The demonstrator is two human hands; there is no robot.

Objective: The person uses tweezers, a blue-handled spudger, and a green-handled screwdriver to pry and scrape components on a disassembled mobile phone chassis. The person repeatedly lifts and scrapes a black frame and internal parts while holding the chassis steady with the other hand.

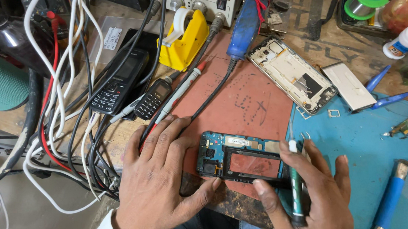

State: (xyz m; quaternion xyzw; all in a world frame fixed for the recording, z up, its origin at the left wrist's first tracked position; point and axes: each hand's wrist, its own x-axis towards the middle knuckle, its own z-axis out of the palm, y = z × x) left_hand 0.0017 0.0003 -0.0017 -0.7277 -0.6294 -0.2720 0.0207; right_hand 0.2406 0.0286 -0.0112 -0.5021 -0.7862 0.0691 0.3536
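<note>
The phone circuit board frame lies flat on the red mat at the near edge of the table. The left hand rests beside its left end, grip apart, thumb touching the near edge. The right hand has its grip clamped on a green screwdriver, held at the frame's right end.

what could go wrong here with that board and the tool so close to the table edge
The circuit board lies close to the table's front edge, held only by fingertips, so it may slip off. The green screwdriver in the right hand might skid and scratch parts. The left hand could snag the cables.
</note>
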